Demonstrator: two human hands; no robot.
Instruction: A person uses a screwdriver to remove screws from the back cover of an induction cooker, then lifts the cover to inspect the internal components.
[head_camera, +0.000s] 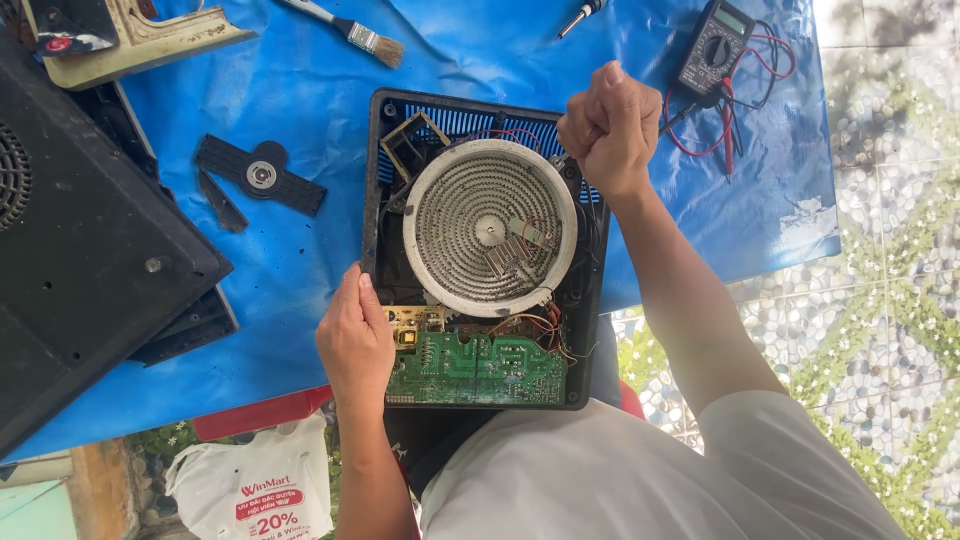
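Black appliance housing (80, 250) fills the far left of the blue-covered counter (300, 90), with a cream casing part (140, 35) above it. Right of these lie a black fan bracket (260, 177) and, near the top edge, a paintbrush (350, 32). At the bottom left, below the counter, sits a white plastic bag (255, 490).

The left hand (355, 340) rests against the lower left edge of the opened electric cooker (485, 250), fingers together along the black casing; it presses rather than clasps, holding nothing else. The cooker lies in the middle of the counter, its near edge over the person's lap. Inside its black tray sit a round white heating element (490, 228) with a coiled grey face, a small brown frame (412, 143) at the upper left corner, red wires, and a green circuit board (478, 368) along the near side.

A soldering iron tip (580, 17) shows at the top edge. The right hand (610, 130) is balled in a tight fist over the cooker's upper right corner; whether it holds anything in its grip cannot be told. Further right, a black multimeter (713, 45) lies with its red and black leads (727, 125). Pebble-patterned floor (880, 250) shows beyond the counter.
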